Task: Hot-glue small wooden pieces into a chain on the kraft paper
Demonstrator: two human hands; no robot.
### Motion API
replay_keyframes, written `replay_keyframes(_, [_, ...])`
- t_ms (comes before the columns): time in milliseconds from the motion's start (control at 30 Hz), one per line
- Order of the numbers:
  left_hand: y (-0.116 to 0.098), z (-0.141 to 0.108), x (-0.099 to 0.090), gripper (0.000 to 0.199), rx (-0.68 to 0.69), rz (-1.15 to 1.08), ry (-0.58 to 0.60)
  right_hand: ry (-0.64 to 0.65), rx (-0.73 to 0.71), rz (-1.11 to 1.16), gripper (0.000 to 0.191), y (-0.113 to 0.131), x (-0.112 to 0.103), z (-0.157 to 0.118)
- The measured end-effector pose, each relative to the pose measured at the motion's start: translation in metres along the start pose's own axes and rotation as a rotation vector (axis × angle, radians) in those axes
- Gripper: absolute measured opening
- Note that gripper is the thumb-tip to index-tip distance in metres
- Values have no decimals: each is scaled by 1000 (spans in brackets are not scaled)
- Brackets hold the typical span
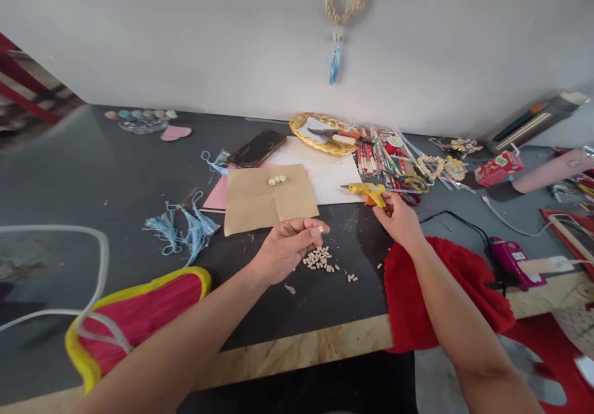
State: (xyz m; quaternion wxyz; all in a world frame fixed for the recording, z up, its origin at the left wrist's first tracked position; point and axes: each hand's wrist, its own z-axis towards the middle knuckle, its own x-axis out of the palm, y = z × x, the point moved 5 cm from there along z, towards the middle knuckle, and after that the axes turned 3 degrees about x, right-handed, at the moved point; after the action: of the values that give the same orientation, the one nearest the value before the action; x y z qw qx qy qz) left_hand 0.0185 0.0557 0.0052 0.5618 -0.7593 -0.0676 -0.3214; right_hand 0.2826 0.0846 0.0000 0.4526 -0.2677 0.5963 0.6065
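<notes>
Between the fingertips of my left hand [297, 241] is a small pale piece, pinched just above a pile of short wooden pieces [319, 259] on the dark table. My right hand [396, 217] is wrapped round the handle of a yellow glue gun [369, 189], whose nozzle points left over the edge of a white sheet [338, 179]. Beyond my left hand lies a sheet of brown paper [250, 207], with a small cluster of cream pieces [277, 181] on it.
Blue tassels [197, 231] and a phone [257, 148] lie at the left. Behind are a yellow basket [325, 146] with tools and several packaged sticks [371, 154]. A red cloth [445, 284] lies under my right forearm; a black cord [459, 231] runs rightward.
</notes>
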Motion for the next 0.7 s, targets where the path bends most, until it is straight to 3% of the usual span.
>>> replay_keyframes(200, [-1, -1, 1, 18, 8, 16, -38, -78, 69, 171, 40, 0, -4, -1])
replay_keyframes(400, [-4, -1, 2, 13, 52, 6, -62, -205, 72, 709, 50, 0, -10, -1])
replay_keyframes(567, [-5, -1, 1, 13, 73, -7, -82, 144, 154, 1155, 36, 13, 0, -6])
replay_keyframes(700, [-5, -1, -1, 11, 76, -12, -69, 251, 91, 1259, 31, 32, -4, -18])
